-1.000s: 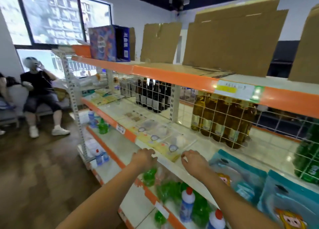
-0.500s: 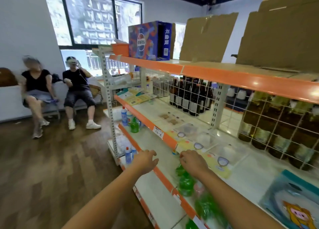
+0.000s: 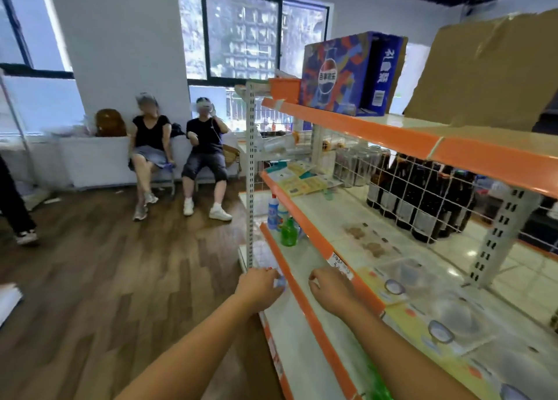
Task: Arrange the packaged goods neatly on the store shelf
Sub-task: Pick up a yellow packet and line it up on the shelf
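You see orange edges (image 3: pixel 356 128) on the white shelves (image 3: pixel 347 218). Far up on top sits a blue box (image 3: pixel 341 73) with red, orange and white patches and a round red, white and blue badge. Right of it stands brown cardboard (image 3: pixel 489 67). On a lower shelf you see a green bottle (image 3: pixel 289 233) beside a blue and white one (image 3: pixel 273 214). The dark bottles (image 3: pixel 422 200) have white labels. The near packs (image 3: pixel 422 315) are clear and yellow. On the left, the floor (image 3: pixel 105 263) is brown wood.

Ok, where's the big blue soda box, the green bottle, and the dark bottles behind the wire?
blue soda box (image 3: pixel 335 73), head view, on its front face beside the round logo.
green bottle (image 3: pixel 289 233), head view, on its body.
dark bottles (image 3: pixel 422 197), head view, on the middle of one bottle behind the wire grid.
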